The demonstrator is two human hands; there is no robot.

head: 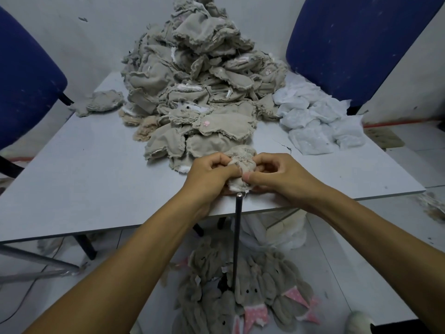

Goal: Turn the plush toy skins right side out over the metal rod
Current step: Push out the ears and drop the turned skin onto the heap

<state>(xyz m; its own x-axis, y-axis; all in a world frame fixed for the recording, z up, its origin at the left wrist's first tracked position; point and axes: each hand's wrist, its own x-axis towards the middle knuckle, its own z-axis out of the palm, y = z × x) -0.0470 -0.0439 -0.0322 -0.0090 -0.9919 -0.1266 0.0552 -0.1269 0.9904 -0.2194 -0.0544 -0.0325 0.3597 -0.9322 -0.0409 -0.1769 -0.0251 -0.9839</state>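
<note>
Both hands, left hand (212, 171) and right hand (272, 173), pinch one inside-out plush skin (240, 165) at the surface's (96, 169) near edge, just above the metal rod (237, 237) tip; centre the opening over it before pulling down.

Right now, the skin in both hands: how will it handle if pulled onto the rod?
The skin is probably floppy: it bunches into folds where the left hand and right hand pinch it. Likely light, being thin unstuffed fabric. Its frayed edge may snag on the tip of the metal rod, which stands just below it.
</note>
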